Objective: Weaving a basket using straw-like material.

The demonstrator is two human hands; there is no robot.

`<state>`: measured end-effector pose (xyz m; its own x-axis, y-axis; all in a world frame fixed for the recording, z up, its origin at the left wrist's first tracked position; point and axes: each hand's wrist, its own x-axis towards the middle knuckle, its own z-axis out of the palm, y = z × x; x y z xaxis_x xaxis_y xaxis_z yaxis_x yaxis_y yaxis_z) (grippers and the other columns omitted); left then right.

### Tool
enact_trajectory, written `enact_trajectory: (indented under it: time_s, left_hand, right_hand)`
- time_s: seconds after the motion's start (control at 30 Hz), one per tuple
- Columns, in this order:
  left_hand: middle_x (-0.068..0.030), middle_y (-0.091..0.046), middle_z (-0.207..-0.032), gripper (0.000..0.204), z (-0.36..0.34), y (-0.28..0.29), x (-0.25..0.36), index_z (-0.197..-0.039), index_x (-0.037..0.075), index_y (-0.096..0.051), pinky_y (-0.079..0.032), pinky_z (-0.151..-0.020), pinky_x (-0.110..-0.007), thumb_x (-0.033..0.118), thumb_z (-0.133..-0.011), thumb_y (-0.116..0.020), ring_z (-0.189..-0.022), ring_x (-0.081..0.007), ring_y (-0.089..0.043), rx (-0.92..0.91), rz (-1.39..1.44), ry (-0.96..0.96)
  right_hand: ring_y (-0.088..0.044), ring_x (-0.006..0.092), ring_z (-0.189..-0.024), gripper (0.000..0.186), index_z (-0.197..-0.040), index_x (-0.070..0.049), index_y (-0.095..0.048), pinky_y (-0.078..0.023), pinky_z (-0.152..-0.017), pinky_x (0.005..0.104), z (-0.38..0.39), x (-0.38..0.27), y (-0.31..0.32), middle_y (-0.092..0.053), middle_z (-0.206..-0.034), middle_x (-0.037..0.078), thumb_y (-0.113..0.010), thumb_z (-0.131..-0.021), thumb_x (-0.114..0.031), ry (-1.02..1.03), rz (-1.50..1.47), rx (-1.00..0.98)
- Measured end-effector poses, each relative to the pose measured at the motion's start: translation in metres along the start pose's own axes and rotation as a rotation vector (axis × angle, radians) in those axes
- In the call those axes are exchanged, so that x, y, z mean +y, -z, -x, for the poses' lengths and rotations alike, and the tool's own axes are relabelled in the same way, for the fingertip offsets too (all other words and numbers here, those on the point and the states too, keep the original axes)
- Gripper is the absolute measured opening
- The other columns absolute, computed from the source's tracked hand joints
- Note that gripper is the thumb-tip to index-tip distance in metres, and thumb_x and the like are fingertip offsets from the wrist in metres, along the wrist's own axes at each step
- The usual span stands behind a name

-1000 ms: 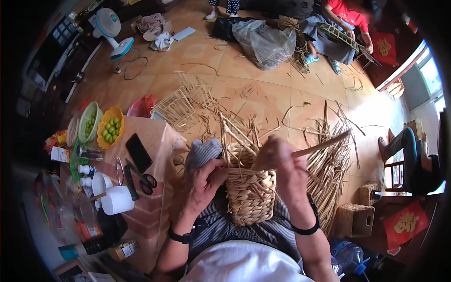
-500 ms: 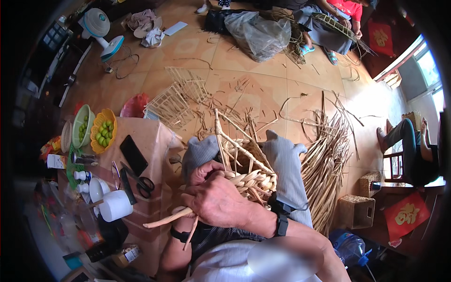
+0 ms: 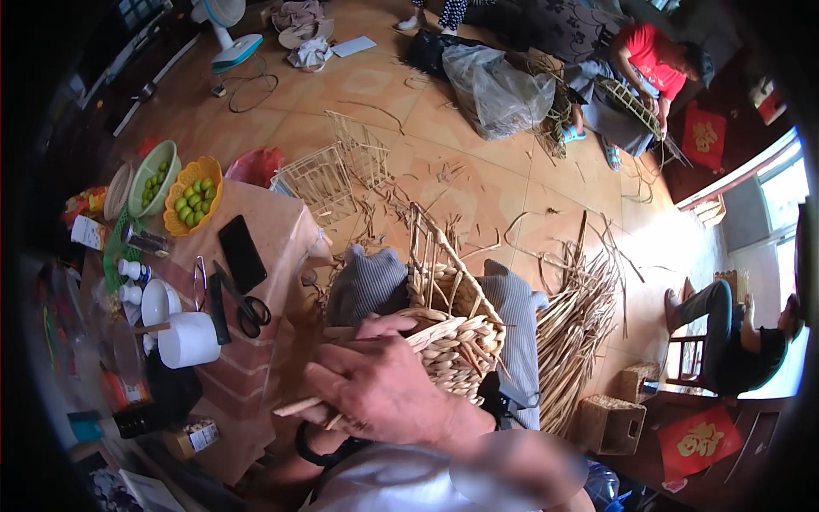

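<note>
Head view: an open basket (image 3: 465, 363), woven from thick twisted plant fibre, is held on the lap between the grey-clad knees (image 3: 367, 286), with slender frame sticks (image 3: 452, 253) rising above its rim. The right hand (image 3: 371, 388) is crossed over to the basket's left side, its fingers curled tightly about a pale fibre strand (image 3: 297, 408), whose end projects leftward from beneath the palm. The left hand (image 3: 384, 327) is largely covered by the right; a few of its fingers are seen against the rim, but whether they are closed on anything cannot be told.

For a firm weave, the strand is probably best drawn with even tension while the corner is braced from the opposite side, so that the sticks are not pulled out of square. Each turn should be seated closely against the row below; with too sharp a tug, a dry strand might be split. Black-handled scissors (image 3: 253, 317) are placed on the counter (image 3: 286, 229) at left, and a sheaf of dried stalks (image 3: 584, 316) is spread at right across the tiled floor (image 3: 473, 205).
</note>
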<state>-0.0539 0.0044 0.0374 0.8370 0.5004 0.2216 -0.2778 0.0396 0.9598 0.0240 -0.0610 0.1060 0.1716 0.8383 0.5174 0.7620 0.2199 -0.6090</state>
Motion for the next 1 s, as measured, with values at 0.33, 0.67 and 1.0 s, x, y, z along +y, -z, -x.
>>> enact_trajectory:
  time_s: [0.33,0.67,1.0]
  left_hand:
    - [-0.0055,-0.062,-0.099,0.022,0.013,-0.006,-0.037,-0.123,0.006,-0.064,-0.052,-0.082,-0.032,0.022,-0.112,-0.053,-0.093,-0.0149,-0.063,-0.415,-0.107,0.09]
    - [-0.0248,-0.066,-0.121,0.033,0.024,-0.013,-0.026,-0.129,0.002,-0.064,-0.05,-0.102,-0.054,0.025,-0.105,-0.057,-0.114,-0.0448,-0.065,-0.48,-0.664,-0.304]
    - [-0.0068,-0.058,-0.095,0.017,0.012,0.001,-0.018,-0.12,0.006,-0.071,-0.051,-0.084,-0.027,0.007,-0.106,-0.063,-0.092,-0.0155,-0.062,-0.271,-0.186,0.0]
  right_hand:
    - [-0.059,0.0444,-0.108,0.07,-0.13,0.002,-0.053,-0.049,-0.09,0.0526,-0.002,0.003,0.029,-0.054,-0.114,0.024,-0.08,-0.085,-0.044,0.001,-0.382,-0.363]
    - [-0.047,0.0359,-0.14,0.053,-0.143,0.005,-0.05,-0.031,-0.125,0.0525,0.028,0.058,0.027,-0.052,-0.141,0.02,-0.051,-0.094,-0.017,0.052,0.904,-0.541]
    - [-0.044,0.0045,-0.054,0.017,-0.101,-0.007,-0.065,-0.036,-0.049,0.0228,-0.002,0.042,0.1,-0.047,-0.068,-0.005,-0.056,-0.11,-0.019,-0.843,-0.851,0.336]
